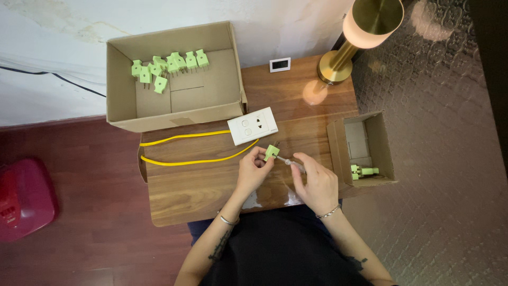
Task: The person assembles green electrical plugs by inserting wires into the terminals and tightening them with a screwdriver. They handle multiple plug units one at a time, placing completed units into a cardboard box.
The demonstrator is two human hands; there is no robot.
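Gripping tightly, a green plug (271, 152) is held by the left hand (252, 172) over the table (211, 185) while a screwdriver (292, 162) is pinched in the right hand (317, 182) fingers.

My left hand (253, 170) sits forward of my body, fingers curled and thumb and fingertips pinched together at the front, wrist bent slightly inward with a thin bangle on it. My right hand (317, 182) rests just beside it, back of the hand up, thumb and forefinger drawn together and pointing toward the left fingertips. Both forearms angle in from below, tattooed
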